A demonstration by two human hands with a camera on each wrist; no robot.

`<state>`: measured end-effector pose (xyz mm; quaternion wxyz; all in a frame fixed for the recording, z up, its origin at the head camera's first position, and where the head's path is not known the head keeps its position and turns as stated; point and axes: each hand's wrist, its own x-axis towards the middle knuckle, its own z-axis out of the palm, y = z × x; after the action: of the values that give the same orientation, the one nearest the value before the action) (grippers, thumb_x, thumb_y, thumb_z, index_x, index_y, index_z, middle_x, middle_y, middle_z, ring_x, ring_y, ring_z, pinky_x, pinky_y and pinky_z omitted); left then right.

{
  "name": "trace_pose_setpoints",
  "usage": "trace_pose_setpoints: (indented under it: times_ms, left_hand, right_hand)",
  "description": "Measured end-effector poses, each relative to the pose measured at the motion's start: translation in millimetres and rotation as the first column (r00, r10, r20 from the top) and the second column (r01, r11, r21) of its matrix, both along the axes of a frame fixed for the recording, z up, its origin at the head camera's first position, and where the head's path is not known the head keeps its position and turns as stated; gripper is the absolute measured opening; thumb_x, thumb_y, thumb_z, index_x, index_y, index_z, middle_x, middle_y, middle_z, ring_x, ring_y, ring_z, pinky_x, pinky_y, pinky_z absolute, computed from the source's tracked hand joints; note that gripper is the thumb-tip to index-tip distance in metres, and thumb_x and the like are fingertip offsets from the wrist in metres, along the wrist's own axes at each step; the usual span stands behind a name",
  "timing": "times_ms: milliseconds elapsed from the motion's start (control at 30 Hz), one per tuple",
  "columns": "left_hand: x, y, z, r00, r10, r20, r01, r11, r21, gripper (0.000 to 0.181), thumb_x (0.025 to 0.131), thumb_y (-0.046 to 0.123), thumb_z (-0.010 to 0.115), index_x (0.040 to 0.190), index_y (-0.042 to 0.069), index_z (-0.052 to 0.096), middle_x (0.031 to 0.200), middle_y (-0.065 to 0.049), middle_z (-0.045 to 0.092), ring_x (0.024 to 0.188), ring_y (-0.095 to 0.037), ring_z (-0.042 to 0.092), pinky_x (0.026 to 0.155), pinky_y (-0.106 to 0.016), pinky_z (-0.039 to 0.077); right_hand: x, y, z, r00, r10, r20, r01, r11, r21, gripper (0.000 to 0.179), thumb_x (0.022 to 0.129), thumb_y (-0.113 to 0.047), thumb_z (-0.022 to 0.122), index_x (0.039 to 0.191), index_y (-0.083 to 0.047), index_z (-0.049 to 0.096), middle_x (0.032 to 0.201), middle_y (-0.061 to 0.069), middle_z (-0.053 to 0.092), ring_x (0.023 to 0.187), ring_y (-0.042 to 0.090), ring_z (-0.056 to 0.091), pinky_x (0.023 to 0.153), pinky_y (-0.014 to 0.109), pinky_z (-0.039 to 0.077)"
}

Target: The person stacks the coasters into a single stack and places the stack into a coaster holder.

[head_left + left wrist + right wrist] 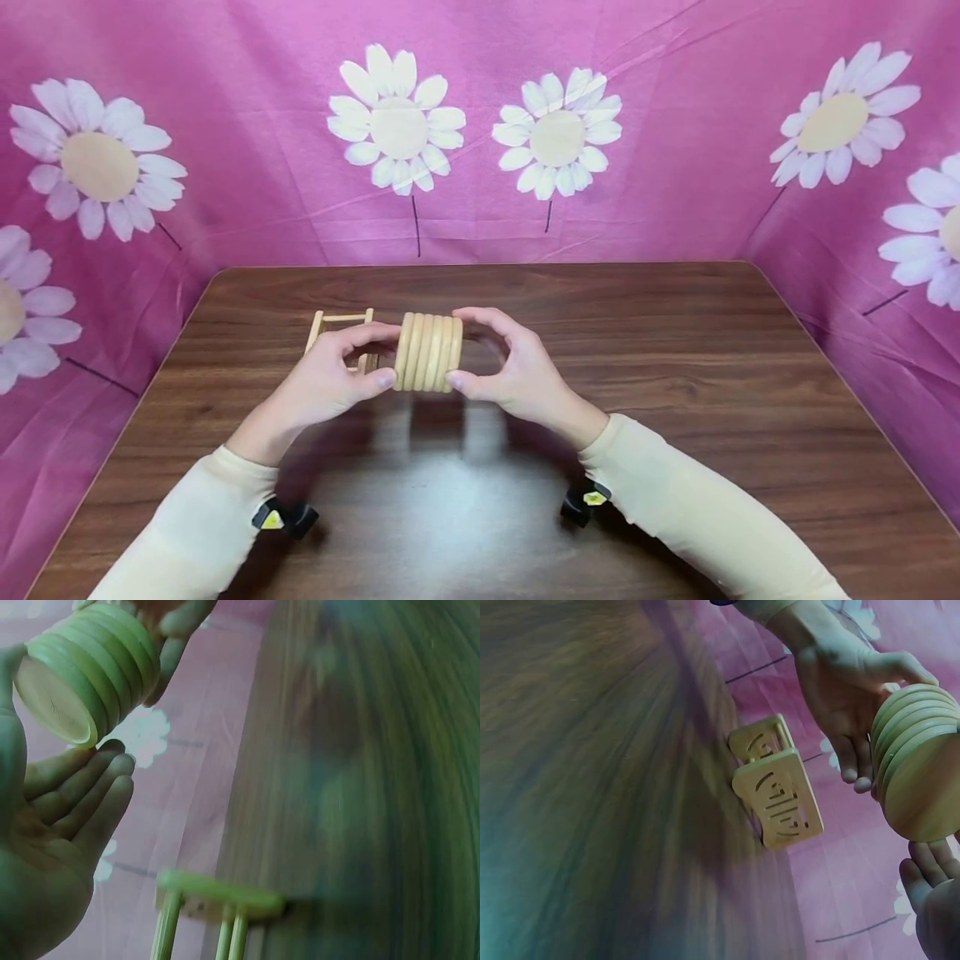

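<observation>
Several round wooden coasters point(429, 352) are pressed together in a stack on its side, raised above the table in the head view. At the stack's left end, my left hand point(322, 379) holds it between thumb and fingers. The other end is held the same way by my right hand point(525, 375). A smooth flat coaster face shows at the near end in both wrist views. Behind my left hand stands a wooden coaster holder point(780, 795), with cut-out slots in its side panels and round bars joining them. My hand hides part of it in the head view.
The dark wood-grain table point(675, 333) reflects light near the front. Around its back and sides hangs a pink cloth point(480, 225) printed with white daisies. A small black wrist camera point(285, 518) sits at the left sleeve, another point(577, 504) at the right.
</observation>
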<state>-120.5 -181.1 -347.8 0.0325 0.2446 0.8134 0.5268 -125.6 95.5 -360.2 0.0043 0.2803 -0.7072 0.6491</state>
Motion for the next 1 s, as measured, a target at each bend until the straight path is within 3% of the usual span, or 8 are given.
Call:
trace_pose_setpoints:
  times_ms: [167, 267, 400, 500, 600, 733, 833, 1000]
  left_hand:
    - [-1.3, -21.7, 0.6, 1.000, 0.003, -0.021, -0.002, 0.999, 0.049, 0.047, 0.092, -0.005, 0.076, 0.137, -0.012, 0.065, 0.129, -0.028, 0.072, 0.108, 0.000, 0.070, 0.092, -0.020, 0.058]
    - [-2.3, -35.0, -1.4, 0.999, -0.001, -0.043, 0.005, 0.996, 0.086, 0.047, 0.093, -0.005, 0.076, 0.137, -0.015, 0.063, 0.133, -0.013, 0.075, 0.110, 0.000, 0.071, 0.094, -0.018, 0.057]
    - [-3.1, -52.9, -5.0, 0.997, 0.029, -0.064, -0.023, 0.995, 0.092, 0.050, 0.096, 0.006, 0.080, 0.139, -0.012, 0.064, 0.126, 0.020, 0.074, 0.095, 0.002, 0.070, 0.078, -0.018, 0.059]
    - [-3.9, -65.0, -8.7, 0.998, 0.047, -0.052, -0.039, 0.990, 0.135, 0.052, 0.096, 0.007, 0.081, 0.138, -0.016, 0.062, 0.125, 0.025, 0.072, 0.094, 0.004, 0.070, 0.075, -0.017, 0.059]
    - [-6.3, -75.0, -13.3, 0.995, 0.068, -0.078, -0.056, 0.987, 0.150, 0.052, 0.095, 0.005, 0.081, 0.136, -0.020, 0.060, 0.128, 0.026, 0.071, 0.115, 0.007, 0.067, 0.096, -0.011, 0.053]
    - [-11.1, -85.1, -20.6, 0.988, 0.093, -0.122, -0.079, 0.990, 0.120, 0.051, 0.096, 0.008, 0.081, 0.134, -0.020, 0.062, 0.127, 0.028, 0.071, 0.119, 0.009, 0.064, 0.104, -0.010, 0.047]
    - [-13.5, -93.3, -26.9, 0.986, 0.110, -0.128, -0.095, 0.988, 0.119, 0.045, 0.096, 0.013, 0.081, 0.134, -0.008, 0.069, 0.127, 0.028, 0.071, 0.122, 0.009, 0.063, 0.107, -0.011, 0.045]
    - [-17.3, -105.9, -35.6, 0.982, 0.123, -0.141, -0.103, 0.985, 0.140, 0.044, 0.096, 0.011, 0.081, 0.131, 0.035, 0.069, 0.127, 0.028, 0.071, 0.124, 0.010, 0.062, 0.109, -0.011, 0.043]
  right_hand:
    - [-7.8, -22.1, 2.4, 1.000, 0.020, -0.021, -0.020, 1.000, 0.006, 0.071, 0.079, 0.007, 0.086, 0.143, 0.010, 0.057, 0.135, 0.023, 0.067, 0.126, 0.035, 0.066, 0.118, 0.040, 0.049]
    - [-12.9, -35.9, 3.1, 0.999, 0.028, -0.027, -0.028, 0.999, 0.021, 0.070, 0.079, 0.005, 0.088, 0.143, 0.007, 0.059, 0.134, 0.021, 0.067, 0.126, 0.033, 0.067, 0.118, 0.037, 0.049]
    - [-21.3, -53.6, 3.6, 0.998, 0.038, -0.047, -0.035, 0.998, 0.053, 0.070, 0.079, 0.001, 0.090, 0.143, 0.004, 0.061, 0.134, 0.018, 0.067, 0.126, 0.030, 0.067, 0.118, 0.032, 0.049]
    - [-28.4, -65.7, 3.7, 0.997, 0.046, -0.063, -0.041, 0.996, 0.083, 0.070, 0.080, -0.002, 0.091, 0.143, 0.002, 0.061, 0.133, 0.018, 0.068, 0.125, 0.030, 0.067, 0.117, 0.030, 0.049]
    - [-35.7, -76.2, 2.3, 0.996, 0.054, -0.072, -0.044, 0.991, 0.124, 0.071, 0.080, -0.005, 0.091, 0.144, 0.002, 0.061, 0.133, 0.017, 0.068, 0.125, 0.030, 0.067, 0.116, 0.030, 0.050]
    - [-43.9, -86.0, 0.2, 0.995, 0.058, -0.084, -0.041, 0.980, 0.197, 0.072, 0.081, -0.011, 0.092, 0.145, 0.001, 0.061, 0.135, 0.015, 0.068, 0.126, 0.030, 0.067, 0.114, 0.030, 0.051]
    - [-49.9, -93.6, -2.2, 0.993, 0.066, -0.094, -0.041, 0.968, 0.247, 0.073, 0.082, -0.016, 0.092, 0.146, -0.001, 0.060, 0.136, 0.014, 0.068, 0.127, 0.028, 0.068, 0.115, 0.030, 0.050]
    - [-59.3, -106.1, -5.4, 0.990, 0.091, -0.111, -0.054, 0.952, 0.300, 0.075, 0.082, -0.021, 0.092, 0.148, -0.003, 0.060, 0.137, 0.012, 0.068, 0.128, 0.026, 0.067, 0.115, 0.033, 0.050]
